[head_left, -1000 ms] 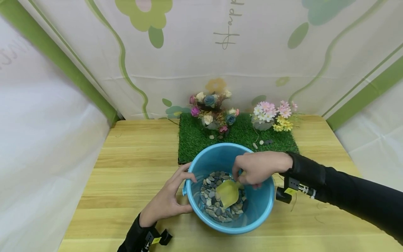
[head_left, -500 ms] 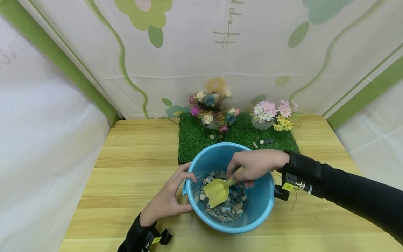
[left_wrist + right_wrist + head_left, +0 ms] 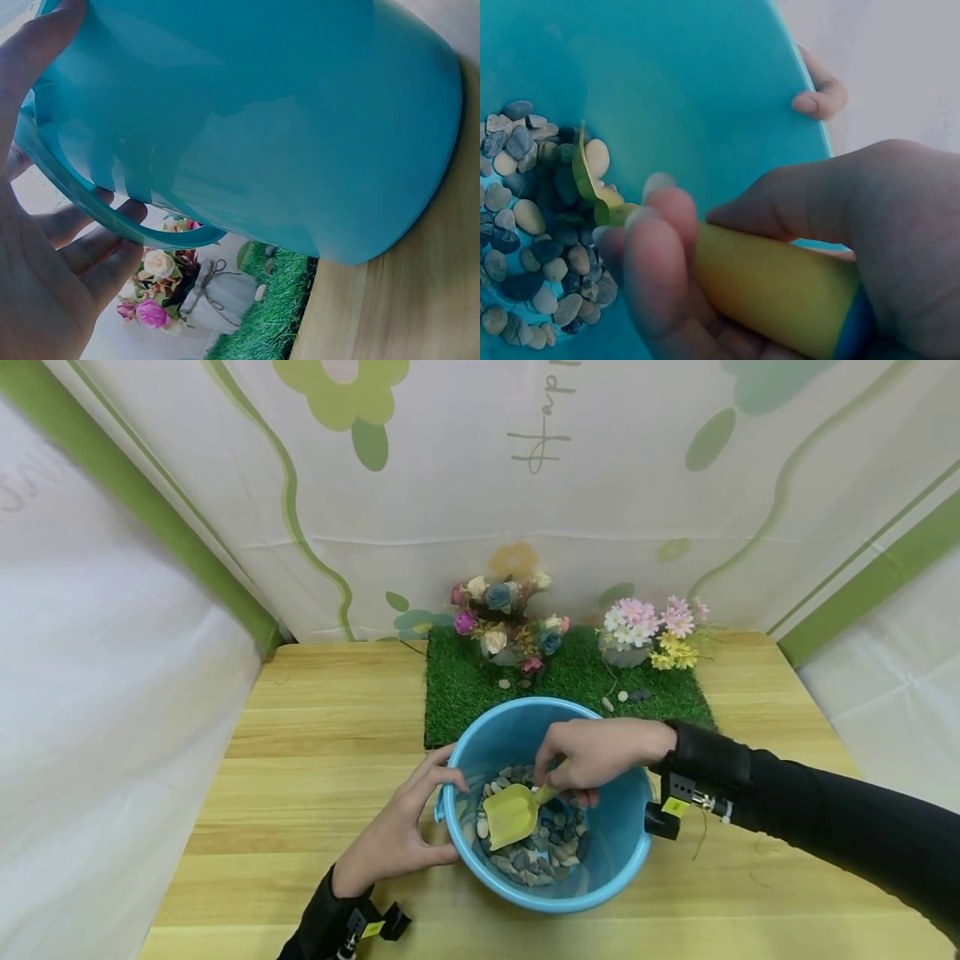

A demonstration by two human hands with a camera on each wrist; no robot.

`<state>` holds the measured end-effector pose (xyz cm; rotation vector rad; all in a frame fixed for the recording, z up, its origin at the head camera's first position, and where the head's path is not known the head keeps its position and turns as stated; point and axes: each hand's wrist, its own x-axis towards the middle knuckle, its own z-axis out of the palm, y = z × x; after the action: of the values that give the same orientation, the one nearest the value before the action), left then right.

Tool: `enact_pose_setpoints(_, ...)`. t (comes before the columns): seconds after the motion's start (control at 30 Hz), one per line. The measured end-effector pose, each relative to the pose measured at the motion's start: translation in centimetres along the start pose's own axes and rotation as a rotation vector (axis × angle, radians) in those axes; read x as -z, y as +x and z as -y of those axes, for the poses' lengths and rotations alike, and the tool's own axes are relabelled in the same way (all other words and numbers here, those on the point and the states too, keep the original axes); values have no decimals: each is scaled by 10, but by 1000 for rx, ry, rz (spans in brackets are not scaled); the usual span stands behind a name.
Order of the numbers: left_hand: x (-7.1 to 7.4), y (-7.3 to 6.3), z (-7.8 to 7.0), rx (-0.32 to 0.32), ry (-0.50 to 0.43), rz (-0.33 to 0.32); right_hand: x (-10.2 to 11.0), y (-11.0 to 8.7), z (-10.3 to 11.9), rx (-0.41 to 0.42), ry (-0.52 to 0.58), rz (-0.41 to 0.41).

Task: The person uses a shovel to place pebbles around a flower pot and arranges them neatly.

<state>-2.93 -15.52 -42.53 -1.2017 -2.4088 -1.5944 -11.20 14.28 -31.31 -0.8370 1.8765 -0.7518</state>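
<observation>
A blue bucket [image 3: 555, 907] stands on the table with a layer of grey and tan pebbles [image 3: 529, 217] at its bottom. My left hand [image 3: 405, 818] grips the bucket's left rim, one finger hooked over the edge and the thumb against the outer wall. In the left wrist view the bucket's handle [image 3: 97, 206] hangs down past the fingers. Inside the bucket my right hand [image 3: 592, 756] holds a yellow toy shovel [image 3: 512, 817] by its thick handle [image 3: 772, 289], which has a blue end. The shovel's blade is among the pebbles on the left side.
Behind the bucket lies an artificial grass mat [image 3: 457, 710] on the wooden table [image 3: 322, 735]. It bears a pot of roses [image 3: 497, 642], a pot of pink, white and yellow flowers [image 3: 630, 622] and several loose stones [image 3: 622, 697]. A printed curtain [image 3: 465, 485] hangs behind.
The shovel has swung left across the pebbles, most of it in the first half second, with my right hand shifting left too. My left hand stays at the rim.
</observation>
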Motion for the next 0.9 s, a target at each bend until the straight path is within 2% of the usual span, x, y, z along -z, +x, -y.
enact_pose_setpoints(0.47, 0, 1, 1, -8, -8, -3, 3, 6, -5, 4, 7, 44)
enact_pose_setpoints(0.9, -1, 1, 2, -8, -4, -1, 9, 9, -8, 105, -54, 94)
